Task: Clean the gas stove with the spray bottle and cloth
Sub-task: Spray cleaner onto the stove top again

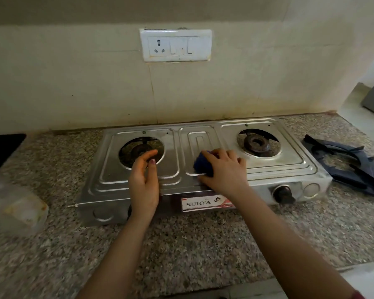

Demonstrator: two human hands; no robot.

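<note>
On the steel stove [289,154], blue cloth [200,163], seemingly bunched, under right hand [224,170]

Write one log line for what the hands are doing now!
right hand: holds blue cloth on stove | left hand: open, empty, over stove | pan supports: on counter, right

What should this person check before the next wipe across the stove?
1. Blue cloth gripped by right hand, on the stove: ok.
2. Left burner and right burner show no flame: ok.
3. Pan supports off the stove, on the counter: ok.
4. Left hand empty, apart from the cloth: ok.
5. Knob off: cannot tell.
6. Spray bottle nearby: cannot tell; only a blurred clear object at left.
</note>
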